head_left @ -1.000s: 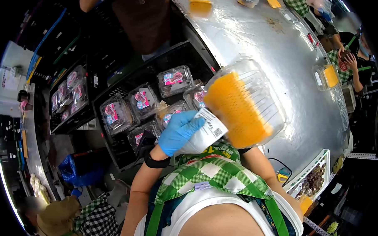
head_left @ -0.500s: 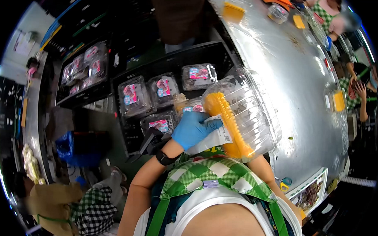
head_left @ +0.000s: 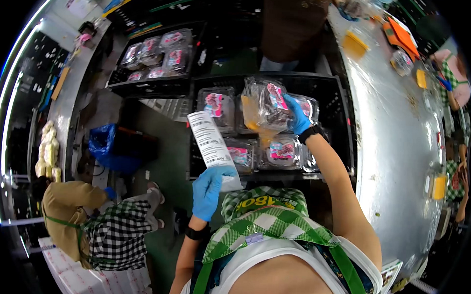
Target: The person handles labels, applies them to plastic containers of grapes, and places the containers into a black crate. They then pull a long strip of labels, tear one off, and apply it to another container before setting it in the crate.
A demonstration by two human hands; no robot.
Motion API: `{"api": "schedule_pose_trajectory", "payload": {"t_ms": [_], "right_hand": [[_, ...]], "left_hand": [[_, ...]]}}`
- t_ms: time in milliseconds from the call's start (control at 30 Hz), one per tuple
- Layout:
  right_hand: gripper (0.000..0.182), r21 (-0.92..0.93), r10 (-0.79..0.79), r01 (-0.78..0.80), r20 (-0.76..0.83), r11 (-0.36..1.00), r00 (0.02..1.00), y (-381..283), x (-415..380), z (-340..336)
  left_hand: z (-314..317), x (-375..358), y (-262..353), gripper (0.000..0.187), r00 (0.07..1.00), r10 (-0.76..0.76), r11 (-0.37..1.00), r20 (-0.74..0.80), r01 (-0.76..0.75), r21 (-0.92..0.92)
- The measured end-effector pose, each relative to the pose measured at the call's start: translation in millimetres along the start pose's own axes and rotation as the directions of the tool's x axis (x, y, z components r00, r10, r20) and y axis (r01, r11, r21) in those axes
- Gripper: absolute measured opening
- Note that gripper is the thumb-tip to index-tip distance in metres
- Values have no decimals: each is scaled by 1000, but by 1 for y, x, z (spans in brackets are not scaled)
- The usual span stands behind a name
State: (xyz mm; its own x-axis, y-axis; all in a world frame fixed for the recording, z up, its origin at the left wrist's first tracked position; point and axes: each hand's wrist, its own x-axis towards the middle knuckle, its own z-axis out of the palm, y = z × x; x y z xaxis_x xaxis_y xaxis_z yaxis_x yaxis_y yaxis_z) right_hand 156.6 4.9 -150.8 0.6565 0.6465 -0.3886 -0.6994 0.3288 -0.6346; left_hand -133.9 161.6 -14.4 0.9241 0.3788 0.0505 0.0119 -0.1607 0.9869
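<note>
My left hand (head_left: 206, 195), blue-gloved, pinches the lower end of a white strip of printed labels (head_left: 213, 143) that extends up and away in front of the crate. In my right hand (head_left: 300, 115), also gloved in blue, is a clear plastic clamshell box (head_left: 263, 98) with a pink and blue sticker and a yellow-orange patch showing at its lower left. The fingers grip its right side. It is tilted over the black crate (head_left: 344, 145), where several stickered clamshells with dark contents, such as one clamshell (head_left: 281, 151), lie. The held box partly hides those beneath it.
A second black crate (head_left: 149, 86) with similar clamshells stands at the back left. To the right runs a metal table (head_left: 391, 152) with yellow-bottomed boxes. A blue-bagged bin (head_left: 111, 145) and a bending person (head_left: 72, 214) are left. Another person (head_left: 291, 29) stands beyond the crate.
The clear box has moved from close to my chest to over the crate, in my right hand. My left hand has drawn back left and down with the label strip. The view has turned.
</note>
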Motion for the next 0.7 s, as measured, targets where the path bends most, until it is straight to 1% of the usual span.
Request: {"api": "schedule_pose_trajectory", "payload": {"t_ms": [67, 100, 133, 167, 200, 233, 267, 300, 333, 367, 400, 433, 467, 500, 533, 567, 600, 667, 700], "right_hand": [[55, -37, 36, -34, 64, 999, 997, 12, 40, 8], [61, -44, -33, 38, 100, 998, 994, 25, 56, 7], [64, -80, -92, 82, -119, 993, 989, 42, 73, 3], [66, -278, -195, 139, -187, 951, 963, 54, 92, -12], [67, -467, -310, 175, -229, 867, 923, 63, 104, -22], [67, -521, -343, 180, -235, 835, 909, 67, 108, -15], [66, -574, -385, 190, -239, 797, 891, 66, 110, -11], [61, -692, -487, 165, -299, 703, 821, 55, 75, 28], [54, -789, -590, 287, -117, 544, 799, 45, 41, 62], [51, -717, -586, 420, 20, 556, 810, 46, 11, 81], [51, -515, -421, 438, 156, 737, 893, 31, -49, 126], [53, -417, -233, 342, 292, 842, 928, 27, -84, 142], [54, -557, -144, 332, 354, 762, 924, 28, -103, 146], [55, -611, -132, 279, 274, 741, 952, 24, -126, 154], [54, -467, -271, 336, 204, 818, 941, 30, -132, 161], [51, -548, -299, 308, 108, 778, 948, 25, -126, 150], [46, -426, -419, 394, 38, 814, 907, 24, -122, 143], [41, -339, -350, 314, -50, 887, 935, 16, -125, 118], [40, -268, -284, 264, -41, 927, 958, 9, -129, 114]], "left_hand": [[-2, -8, 12, 18, 991, 20, 996, -130, -8, 90], [-6, -9, 12, 26, 992, 3, 1000, -125, 0, 26], [-9, -8, 14, 31, 989, 75, 986, -129, -54, 158], [-10, -6, 17, 33, 984, 76, 981, -161, -44, 191], [-10, -3, 21, 36, 979, 77, 974, -187, -34, 223], [-10, 1, 19, 42, 972, 110, 975, -208, -65, 211], [-10, 4, 17, 53, 981, 101, 977, -164, -67, 203], [-7, 8, 16, 54, 980, 84, 990, -183, -61, 128], [-2, 14, 15, 55, 979, 66, 997, -195, -57, 49], [2, 21, 14, 55, 983, 86, 994, -161, -73, 86], [6, 27, 9, 55, 986, 109, 988, -130, -93, 124], [9, 32, 9, 56, 985, 130, 980, -110, -110, 169], [17, 39, 19, 53, 993, 64, 994, -100, -54, 97], [25, 47, 12, 51, 986, 164, 977, -40, -156, 146], [31, 54, 5, 52, 966, 254, 944, 51, -259, 204], [42, 59, 1, 56, 965, 250, 964, 73, -255, 76], [47, 65, 5, 60, 942, 304, 938, 141, -322, 129], [64, 72, 3, 60, 918, 337, 928, 208, -361, 92], [72, 75, 3, 60, 900, 369, 912, 232, -398, 95]]}}
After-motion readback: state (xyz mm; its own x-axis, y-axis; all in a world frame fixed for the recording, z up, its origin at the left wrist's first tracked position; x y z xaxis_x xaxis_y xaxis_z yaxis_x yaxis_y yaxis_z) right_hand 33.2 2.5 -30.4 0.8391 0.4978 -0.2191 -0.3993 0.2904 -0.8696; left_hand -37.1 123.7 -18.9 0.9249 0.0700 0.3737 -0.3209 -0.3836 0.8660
